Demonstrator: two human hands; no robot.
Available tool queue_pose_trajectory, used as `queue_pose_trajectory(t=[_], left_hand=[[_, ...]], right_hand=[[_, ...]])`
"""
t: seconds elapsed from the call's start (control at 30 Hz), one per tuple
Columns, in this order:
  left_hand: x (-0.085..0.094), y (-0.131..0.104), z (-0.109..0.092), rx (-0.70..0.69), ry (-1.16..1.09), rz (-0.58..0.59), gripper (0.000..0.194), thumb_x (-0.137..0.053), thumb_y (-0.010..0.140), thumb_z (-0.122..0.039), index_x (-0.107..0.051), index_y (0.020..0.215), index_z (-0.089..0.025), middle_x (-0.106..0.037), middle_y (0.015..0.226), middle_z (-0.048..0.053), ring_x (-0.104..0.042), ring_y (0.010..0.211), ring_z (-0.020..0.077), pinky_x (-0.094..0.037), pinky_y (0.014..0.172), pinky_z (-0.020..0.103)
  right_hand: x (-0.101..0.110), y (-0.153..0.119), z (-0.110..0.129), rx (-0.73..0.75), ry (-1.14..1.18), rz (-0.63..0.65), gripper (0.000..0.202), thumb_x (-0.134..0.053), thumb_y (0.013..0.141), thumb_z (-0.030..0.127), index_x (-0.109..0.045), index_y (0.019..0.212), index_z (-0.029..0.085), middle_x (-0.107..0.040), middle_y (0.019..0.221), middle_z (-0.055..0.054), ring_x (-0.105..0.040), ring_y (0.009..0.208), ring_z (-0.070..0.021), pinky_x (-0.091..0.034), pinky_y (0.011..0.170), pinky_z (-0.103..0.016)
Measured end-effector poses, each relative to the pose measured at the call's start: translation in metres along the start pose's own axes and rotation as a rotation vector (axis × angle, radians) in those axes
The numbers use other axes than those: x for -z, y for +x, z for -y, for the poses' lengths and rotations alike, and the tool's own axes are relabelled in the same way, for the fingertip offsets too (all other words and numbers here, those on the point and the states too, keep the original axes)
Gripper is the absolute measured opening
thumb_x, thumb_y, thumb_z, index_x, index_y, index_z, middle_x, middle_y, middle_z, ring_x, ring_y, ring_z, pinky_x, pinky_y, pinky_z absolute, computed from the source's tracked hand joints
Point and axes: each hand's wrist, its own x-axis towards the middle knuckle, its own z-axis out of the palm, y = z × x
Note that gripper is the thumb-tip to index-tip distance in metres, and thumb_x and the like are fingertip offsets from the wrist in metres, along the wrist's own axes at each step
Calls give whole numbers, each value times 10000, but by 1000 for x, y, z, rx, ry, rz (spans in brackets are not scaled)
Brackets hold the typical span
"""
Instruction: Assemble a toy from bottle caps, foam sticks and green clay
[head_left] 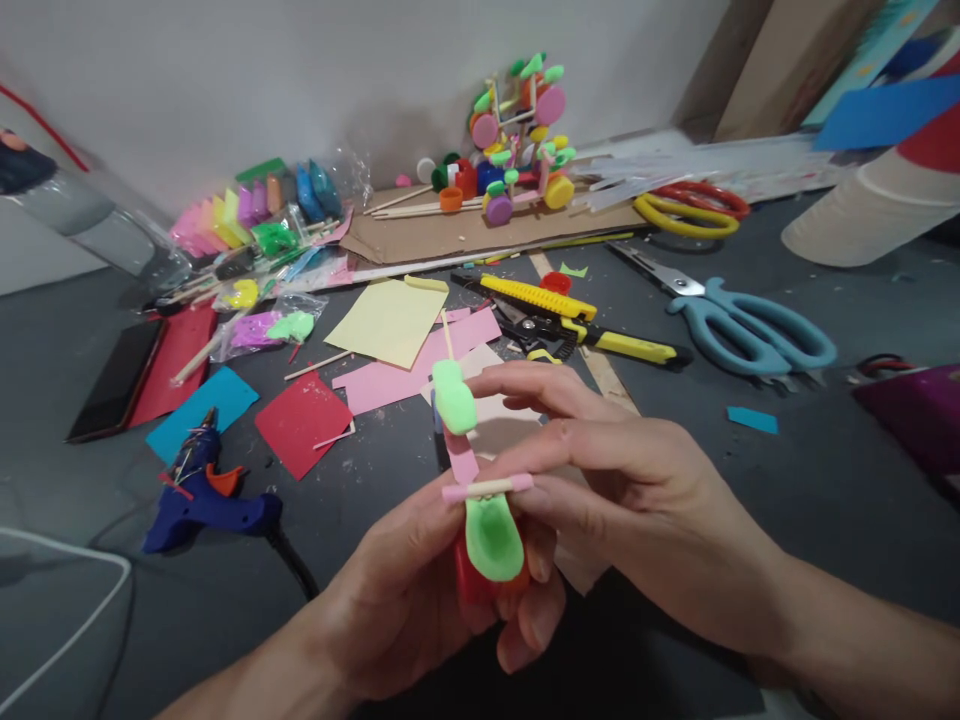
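Note:
A small handmade model sits between my hands, with a green clay seat [495,538], a green clay piece [454,396] on a stick farther forward, and a short stick with pink ends [489,488] lying crosswise. My left hand [420,580] is wrapped round the model from below, over its red and orange parts. The thumb and fingers of my right hand [615,480] pinch the model near the right end of the crosswise stick. Part of the model's underside is hidden by my fingers.
A blue glue gun [206,500] lies at left, near a phone [116,380] and coloured paper. Yellow cutters [540,296] and blue-handled scissors [750,325] lie ahead. Finished-looking models [517,130] stand on cardboard [480,235] at the back. A white bottle [862,210] stands right.

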Motion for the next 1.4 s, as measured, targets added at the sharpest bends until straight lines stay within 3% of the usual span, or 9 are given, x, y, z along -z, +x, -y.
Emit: queue_pose_trajectory(t=[0.2,0.4,0.6,0.8,0.93,1.07,1.17,1.4], left_hand=[[0,1,-1,-4,28,-28,406,-655,931,-535,-722,940,-135,-589,764,22,-535,635,95,-427,586,174],[3,-3,-1,-15,44,-23,399,-626,942,-522,-704,955,-131,-599,760,42,-530,629,104,-426,605,195],[1,-1,-2,4,46,-41,376,-644,937,-509,-706,962,-139,-605,781,44,-536,628,109,-404,573,195],[0,1,-2,16,67,-30,399,-654,926,-529,-696,943,-132,-577,769,35,-509,624,100,-398,571,182],[0,1,-1,3,71,-37,395,-649,931,-522,-701,937,-130,-583,759,37,-521,625,103,-405,570,186],[0,0,-2,-30,87,-78,366,-687,916,-503,-703,955,-140,-633,765,45,-567,643,115,-426,578,189],[3,-2,-2,-90,148,-148,292,-684,940,-446,-684,956,-154,-668,780,46,-615,693,133,-456,605,199],[6,-5,0,-122,276,-227,198,-576,1021,-333,-674,981,-166,-663,820,41,-591,694,121,-449,610,205]], right_hand=[[2,-2,-1,17,-61,9,139,-687,954,348,-817,957,301,-707,1321,-48,-618,1327,-252,-524,1092,-424],[10,0,0,150,-192,59,175,-627,971,298,-793,1024,287,-726,1291,-49,-634,1315,-237,-554,1070,-407],[8,-1,1,183,-231,-13,125,-692,950,386,-770,965,290,-708,1311,-33,-648,1285,-239,-544,1078,-424],[7,-3,-1,211,-246,-2,85,-679,965,328,-755,947,293,-659,1375,-11,-606,1322,-198,-469,1147,-409],[8,-2,0,212,-244,2,113,-664,977,342,-753,952,277,-682,1332,-18,-609,1319,-188,-483,1122,-370],[10,-1,3,176,-247,-30,109,-685,955,372,-749,953,283,-687,1333,-24,-641,1280,-236,-524,1085,-414],[14,-1,6,180,-310,-50,76,-706,942,358,-740,962,292,-670,1350,1,-624,1291,-212,-482,1140,-397],[23,1,10,271,-473,33,40,-716,922,316,-741,932,287,-678,1326,-5,-568,1344,-252,-453,1173,-441]])
